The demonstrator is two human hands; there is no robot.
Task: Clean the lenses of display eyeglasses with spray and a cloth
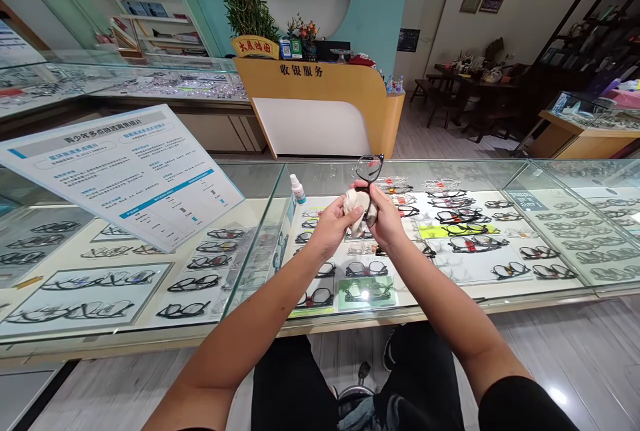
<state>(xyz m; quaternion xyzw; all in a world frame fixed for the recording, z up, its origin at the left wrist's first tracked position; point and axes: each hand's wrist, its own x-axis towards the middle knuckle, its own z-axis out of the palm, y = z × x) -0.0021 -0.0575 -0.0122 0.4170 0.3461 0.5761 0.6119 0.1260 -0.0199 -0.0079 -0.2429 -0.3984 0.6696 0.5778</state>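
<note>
Above the glass display counter, both hands meet around a pair of black-framed eyeglasses (371,168), held upright with one lens on top. My left hand (331,226) is closed on a pale cleaning cloth (355,203), which wraps the lower part of the glasses. My right hand (386,219) grips the frame from the other side, fingers closed. The lower lens is mostly hidden by cloth and fingers. A small white spray bottle (297,189) with a blue label stands on the counter, left of my hands.
Under the counter's glass top (480,298) lie several rows of eyeglasses (466,216). A printed sign sheet (120,174) rises at the left. Across the aisle stands a wooden cashier desk (320,88) with a plant (249,4). A dark table (470,81) is at the back right.
</note>
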